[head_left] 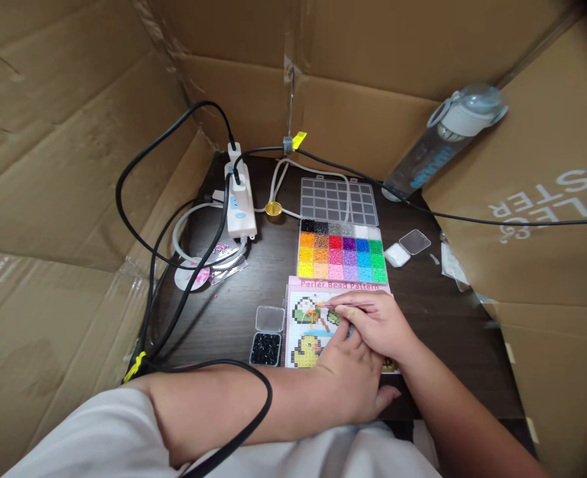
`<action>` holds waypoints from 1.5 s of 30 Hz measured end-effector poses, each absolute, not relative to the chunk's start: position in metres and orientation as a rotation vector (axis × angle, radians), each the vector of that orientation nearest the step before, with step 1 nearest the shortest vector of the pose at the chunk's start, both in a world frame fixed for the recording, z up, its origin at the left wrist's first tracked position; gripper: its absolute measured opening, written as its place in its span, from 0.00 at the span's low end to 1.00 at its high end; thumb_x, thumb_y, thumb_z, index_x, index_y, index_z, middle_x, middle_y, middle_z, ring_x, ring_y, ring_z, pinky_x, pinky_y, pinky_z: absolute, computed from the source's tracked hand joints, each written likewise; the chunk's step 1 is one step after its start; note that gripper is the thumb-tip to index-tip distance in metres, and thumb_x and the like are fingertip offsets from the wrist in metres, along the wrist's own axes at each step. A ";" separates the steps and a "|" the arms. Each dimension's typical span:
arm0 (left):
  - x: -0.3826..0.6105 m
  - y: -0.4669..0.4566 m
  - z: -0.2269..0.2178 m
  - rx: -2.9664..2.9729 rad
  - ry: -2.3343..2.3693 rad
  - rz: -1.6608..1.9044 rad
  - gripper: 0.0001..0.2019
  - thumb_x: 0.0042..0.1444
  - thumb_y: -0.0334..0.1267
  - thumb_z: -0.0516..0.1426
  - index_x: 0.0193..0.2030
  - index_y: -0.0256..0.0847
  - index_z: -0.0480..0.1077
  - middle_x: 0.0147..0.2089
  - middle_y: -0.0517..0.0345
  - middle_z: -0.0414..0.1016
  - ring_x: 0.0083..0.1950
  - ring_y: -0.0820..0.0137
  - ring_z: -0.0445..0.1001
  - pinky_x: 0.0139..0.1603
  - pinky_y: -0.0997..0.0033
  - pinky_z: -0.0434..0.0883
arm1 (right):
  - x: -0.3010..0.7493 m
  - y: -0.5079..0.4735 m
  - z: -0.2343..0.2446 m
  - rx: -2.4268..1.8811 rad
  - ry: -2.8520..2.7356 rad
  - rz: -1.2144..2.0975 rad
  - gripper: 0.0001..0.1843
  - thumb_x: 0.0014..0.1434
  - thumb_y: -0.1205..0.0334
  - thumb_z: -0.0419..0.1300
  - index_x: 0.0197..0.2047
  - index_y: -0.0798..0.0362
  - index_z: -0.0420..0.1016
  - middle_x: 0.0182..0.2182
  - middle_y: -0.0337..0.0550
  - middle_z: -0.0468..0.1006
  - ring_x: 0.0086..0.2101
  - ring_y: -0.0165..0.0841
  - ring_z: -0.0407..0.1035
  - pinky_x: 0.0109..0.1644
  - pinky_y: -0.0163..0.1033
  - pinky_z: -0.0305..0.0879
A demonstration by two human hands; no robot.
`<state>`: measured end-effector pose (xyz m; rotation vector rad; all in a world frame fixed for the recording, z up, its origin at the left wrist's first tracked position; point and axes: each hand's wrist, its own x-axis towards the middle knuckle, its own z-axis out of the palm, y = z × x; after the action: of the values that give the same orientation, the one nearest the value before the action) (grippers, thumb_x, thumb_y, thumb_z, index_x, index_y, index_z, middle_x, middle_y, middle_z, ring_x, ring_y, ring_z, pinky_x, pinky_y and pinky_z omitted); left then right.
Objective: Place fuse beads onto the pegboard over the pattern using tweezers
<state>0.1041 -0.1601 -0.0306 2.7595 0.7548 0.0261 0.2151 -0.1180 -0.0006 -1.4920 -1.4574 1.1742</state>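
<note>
My right hand (386,325) pinches a slim pair of pinkish tweezers (360,305), whose tips point left over the upper part of the pattern sheet (334,287). Beneath and in front of it, my left hand (350,372) rests on the sheet, fingers stretched out and thumb apart; the right hand covers part of its fingers. The sheet reads "Perler Bead Pattern" and shows a yellow duck (306,352) and other gridded pictures. Small beads at the tweezer tips are too small to make out. Just behind lies a sorting box (342,251) of beads in many colours.
A small open case of black beads (265,348) sits left of the sheet, and one of white beads (398,255) to the right. A power strip (240,206) with looping black cables (119,192) stands at the back left. A water bottle (437,149) leans against the cardboard wall (363,119).
</note>
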 end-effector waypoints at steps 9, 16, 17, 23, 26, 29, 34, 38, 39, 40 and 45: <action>0.104 -0.160 -0.030 2.762 0.757 0.046 0.36 0.62 0.61 0.45 0.64 0.33 0.65 0.65 0.41 0.67 0.71 0.45 0.50 0.67 0.39 0.41 | 0.215 -0.118 -0.001 -1.508 -1.465 1.162 0.09 0.57 0.64 0.61 0.35 0.49 0.85 0.35 0.42 0.85 0.36 0.35 0.80 0.42 0.39 0.78; 0.104 -0.160 -0.032 2.778 0.746 0.092 0.37 0.61 0.61 0.45 0.65 0.32 0.65 0.68 0.39 0.62 0.72 0.45 0.46 0.68 0.39 0.37 | 0.214 -0.118 0.001 -1.507 -1.446 1.160 0.09 0.56 0.64 0.61 0.35 0.49 0.85 0.35 0.43 0.85 0.36 0.35 0.80 0.43 0.39 0.78; 0.103 -0.160 -0.032 2.781 0.745 0.092 0.37 0.61 0.61 0.45 0.64 0.32 0.65 0.68 0.39 0.62 0.73 0.45 0.45 0.68 0.39 0.37 | 0.213 -0.118 0.001 -1.504 -1.437 1.161 0.09 0.56 0.64 0.61 0.35 0.49 0.85 0.35 0.43 0.85 0.36 0.35 0.80 0.42 0.39 0.78; 0.103 -0.157 -0.028 2.816 0.750 0.126 0.39 0.62 0.61 0.42 0.66 0.29 0.62 0.68 0.36 0.61 0.71 0.45 0.49 0.68 0.41 0.40 | 0.223 -0.118 -0.001 -1.480 -1.163 1.157 0.06 0.54 0.64 0.65 0.35 0.51 0.85 0.28 0.43 0.84 0.23 0.29 0.73 0.27 0.33 0.72; 0.103 -0.156 -0.027 2.846 0.779 0.146 0.40 0.61 0.62 0.42 0.66 0.27 0.61 0.69 0.32 0.57 0.71 0.45 0.49 0.67 0.42 0.44 | 0.242 -0.111 -0.004 -1.288 -0.840 1.115 0.07 0.54 0.60 0.67 0.36 0.52 0.84 0.23 0.41 0.80 0.17 0.23 0.61 0.19 0.29 0.59; 0.104 -0.157 -0.027 2.861 0.806 0.139 0.40 0.61 0.63 0.43 0.65 0.29 0.62 0.70 0.29 0.53 0.72 0.45 0.48 0.67 0.43 0.45 | 0.263 -0.100 -0.005 -1.054 -0.613 1.022 0.09 0.49 0.58 0.72 0.34 0.52 0.82 0.33 0.46 0.84 0.19 0.21 0.60 0.18 0.26 0.57; 0.104 -0.156 -0.026 2.880 0.823 0.133 0.40 0.61 0.63 0.41 0.64 0.29 0.62 0.70 0.31 0.54 0.71 0.46 0.49 0.67 0.45 0.46 | 0.285 -0.090 -0.006 -0.927 -0.413 1.025 0.08 0.48 0.60 0.72 0.32 0.51 0.79 0.31 0.39 0.84 0.18 0.19 0.57 0.18 0.23 0.56; 0.105 -0.155 -0.026 2.891 0.821 0.148 0.40 0.61 0.63 0.41 0.64 0.29 0.62 0.70 0.30 0.54 0.71 0.46 0.49 0.67 0.45 0.45 | 0.284 -0.089 -0.008 -0.938 -0.430 1.045 0.06 0.52 0.60 0.69 0.33 0.50 0.78 0.31 0.38 0.83 0.18 0.20 0.56 0.17 0.24 0.57; 0.105 -0.155 -0.027 2.893 0.821 0.147 0.40 0.61 0.63 0.41 0.64 0.29 0.62 0.70 0.30 0.54 0.71 0.46 0.49 0.67 0.44 0.45 | 0.283 -0.089 -0.009 -0.940 -0.440 1.053 0.06 0.53 0.59 0.69 0.33 0.50 0.78 0.31 0.39 0.82 0.18 0.20 0.56 0.17 0.25 0.57; 0.105 -0.155 -0.027 2.894 0.820 0.145 0.40 0.61 0.63 0.41 0.64 0.29 0.62 0.70 0.30 0.54 0.71 0.46 0.49 0.67 0.44 0.45 | 0.282 -0.089 -0.009 -0.940 -0.450 1.064 0.07 0.53 0.59 0.69 0.33 0.50 0.78 0.31 0.39 0.82 0.18 0.20 0.56 0.17 0.25 0.57; 0.105 -0.157 -0.027 2.878 0.813 0.144 0.40 0.61 0.63 0.42 0.64 0.28 0.62 0.70 0.29 0.53 0.71 0.45 0.49 0.67 0.44 0.45 | 0.279 -0.090 -0.012 -0.962 -0.469 1.076 0.08 0.53 0.58 0.69 0.34 0.51 0.77 0.33 0.39 0.82 0.19 0.20 0.56 0.18 0.25 0.56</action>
<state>0.1050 -0.1566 -0.0265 2.8781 0.8129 0.1436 0.2794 -0.0899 -0.0116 -0.9625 -0.4686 1.0762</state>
